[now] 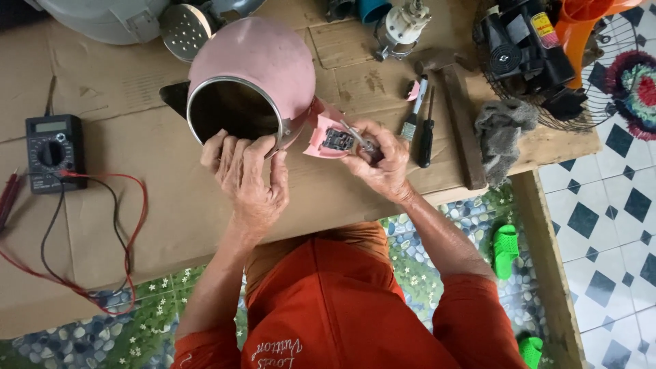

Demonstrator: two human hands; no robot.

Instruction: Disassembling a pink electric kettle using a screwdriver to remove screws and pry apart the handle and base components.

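Cardboard-covered table (171, 205): multimeter (53, 152), hammer (458, 116), rag (501, 130).

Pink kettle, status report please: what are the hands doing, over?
Left hand grips pink kettle at open rim. Right hand holds thin tool at opened handle part. Screwdrivers beside, clear.

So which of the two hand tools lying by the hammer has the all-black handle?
The screwdriver, the one nearer the hammer. The brush to its left is silver-handled with a pink scrap beside it, closer to the right hand.
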